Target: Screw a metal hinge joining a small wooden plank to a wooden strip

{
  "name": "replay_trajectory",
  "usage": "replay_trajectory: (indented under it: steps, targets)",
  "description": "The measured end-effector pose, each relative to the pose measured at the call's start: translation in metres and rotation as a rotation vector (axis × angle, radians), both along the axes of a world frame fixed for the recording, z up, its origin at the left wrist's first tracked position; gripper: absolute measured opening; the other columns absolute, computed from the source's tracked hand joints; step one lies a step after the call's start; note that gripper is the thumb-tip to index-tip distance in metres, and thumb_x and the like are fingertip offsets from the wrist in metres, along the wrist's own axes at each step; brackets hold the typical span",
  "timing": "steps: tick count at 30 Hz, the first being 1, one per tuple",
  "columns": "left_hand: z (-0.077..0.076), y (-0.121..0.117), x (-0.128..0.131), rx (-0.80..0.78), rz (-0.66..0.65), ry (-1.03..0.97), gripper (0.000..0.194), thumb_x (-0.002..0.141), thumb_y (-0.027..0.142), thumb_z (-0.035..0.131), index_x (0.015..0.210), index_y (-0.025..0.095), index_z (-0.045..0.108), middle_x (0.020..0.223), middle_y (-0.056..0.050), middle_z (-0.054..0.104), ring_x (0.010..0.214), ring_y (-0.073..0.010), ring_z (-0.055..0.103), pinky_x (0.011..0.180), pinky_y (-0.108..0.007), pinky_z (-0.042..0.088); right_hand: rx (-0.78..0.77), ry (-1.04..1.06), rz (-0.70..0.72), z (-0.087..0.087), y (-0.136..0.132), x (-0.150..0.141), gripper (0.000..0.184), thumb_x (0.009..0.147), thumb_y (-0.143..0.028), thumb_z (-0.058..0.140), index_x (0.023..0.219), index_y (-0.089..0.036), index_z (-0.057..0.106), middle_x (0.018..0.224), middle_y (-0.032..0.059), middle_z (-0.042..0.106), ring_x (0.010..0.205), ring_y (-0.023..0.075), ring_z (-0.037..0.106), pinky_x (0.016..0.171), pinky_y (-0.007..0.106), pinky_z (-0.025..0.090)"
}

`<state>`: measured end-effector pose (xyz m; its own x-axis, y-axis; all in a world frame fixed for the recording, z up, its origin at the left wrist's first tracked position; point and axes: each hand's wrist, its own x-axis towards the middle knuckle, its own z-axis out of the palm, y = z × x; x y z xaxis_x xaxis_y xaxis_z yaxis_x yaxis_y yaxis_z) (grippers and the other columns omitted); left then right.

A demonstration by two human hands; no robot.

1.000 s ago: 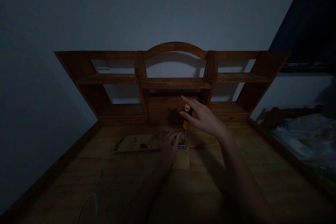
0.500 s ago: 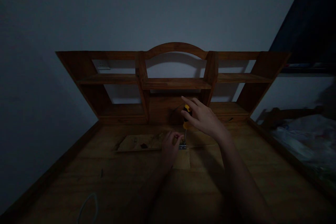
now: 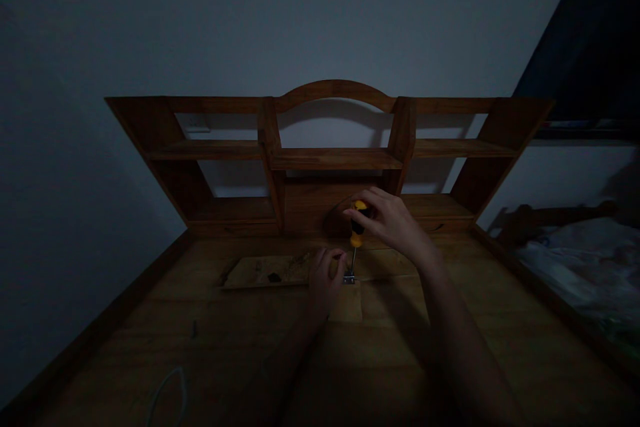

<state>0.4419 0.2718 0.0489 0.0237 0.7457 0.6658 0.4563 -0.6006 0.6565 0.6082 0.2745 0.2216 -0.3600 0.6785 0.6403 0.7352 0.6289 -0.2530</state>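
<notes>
A screwdriver [image 3: 357, 230] with a yellow and black handle stands upright, its tip on a small metal bracket [image 3: 349, 278] that lies on the wooden desk top [image 3: 400, 347]. My right hand [image 3: 393, 223] is wrapped around the top of the handle. Beside the shaft, my left hand [image 3: 325, 280] rests on the desk with its fingers curled against the bracket. A flat wooden board [image 3: 265, 271] lies just left of my left hand.
A wooden hutch [image 3: 330, 157] with open shelves and an arched top rises at the desk's back edge, against a grey wall. A thin pale cable [image 3: 167, 390] loops at the near left. Crumpled light cloth or plastic [image 3: 585, 267] lies beyond the desk's right edge.
My right hand had its fingers spread beside the handle; they have now closed around its top. My left hand has stayed at the bracket.
</notes>
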Motion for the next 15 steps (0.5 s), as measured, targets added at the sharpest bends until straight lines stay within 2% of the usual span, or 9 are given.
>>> replay_trajectory:
  steps: [3, 6, 9, 12, 15]
  targets:
    - [0.002, -0.003, 0.001, -0.022, -0.048, 0.012, 0.012, 0.097, 0.030, 0.055, 0.100, 0.022, 0.064, 0.099, -0.004, 0.065, 0.099, -0.0195, 0.061, 0.089, -0.033, 0.048, 0.035, -0.041, -0.113, -0.002, 0.001, -0.002, 0.040, 0.093, -0.059, 0.056, 0.086, -0.021, 0.062, 0.084, 0.0034, 0.059, 0.077, 0.0188, 0.059, 0.070, 0.030, 0.045]
    - [0.002, -0.005, 0.002, -0.028, -0.063, 0.014, 0.011, 0.096, 0.029, 0.057, 0.102, 0.022, 0.063, 0.103, -0.004, 0.065, 0.102, -0.0195, 0.061, 0.091, -0.034, 0.048, 0.010, -0.038, -0.137, -0.003, 0.001, -0.002, 0.044, 0.091, -0.064, 0.055, 0.087, -0.020, 0.062, 0.088, 0.0046, 0.060, 0.081, 0.0199, 0.061, 0.072, 0.031, 0.046]
    - [0.001, -0.004, 0.003, -0.021, -0.078, 0.022, 0.012, 0.096, 0.028, 0.057, 0.105, 0.022, 0.062, 0.106, -0.004, 0.065, 0.104, -0.0195, 0.060, 0.092, -0.034, 0.048, -0.097, 0.023, 0.016, -0.001, -0.001, 0.003, 0.036, 0.096, -0.055, 0.054, 0.107, -0.023, 0.065, 0.108, 0.0068, 0.062, 0.097, 0.0214, 0.062, 0.084, 0.034, 0.050]
    - [0.000, -0.004, 0.004, -0.005, -0.089, 0.031, 0.014, 0.095, 0.027, 0.058, 0.107, 0.022, 0.062, 0.106, -0.005, 0.064, 0.104, -0.0196, 0.060, 0.092, -0.034, 0.049, -0.228, 0.099, 0.219, 0.002, -0.002, 0.014, 0.036, 0.097, -0.039, 0.056, 0.131, -0.028, 0.058, 0.124, 0.0052, 0.062, 0.110, 0.0208, 0.061, 0.093, 0.034, 0.050]
    - [0.001, -0.004, 0.005, -0.004, -0.107, 0.039, 0.012, 0.094, 0.025, 0.059, 0.105, 0.022, 0.063, 0.105, -0.005, 0.064, 0.103, -0.0187, 0.061, 0.091, -0.033, 0.050, -0.341, 0.150, 0.297, 0.003, -0.002, 0.021, 0.043, 0.096, -0.030, 0.056, 0.139, -0.032, 0.053, 0.128, 0.0021, 0.063, 0.106, 0.0185, 0.064, 0.089, 0.032, 0.052]
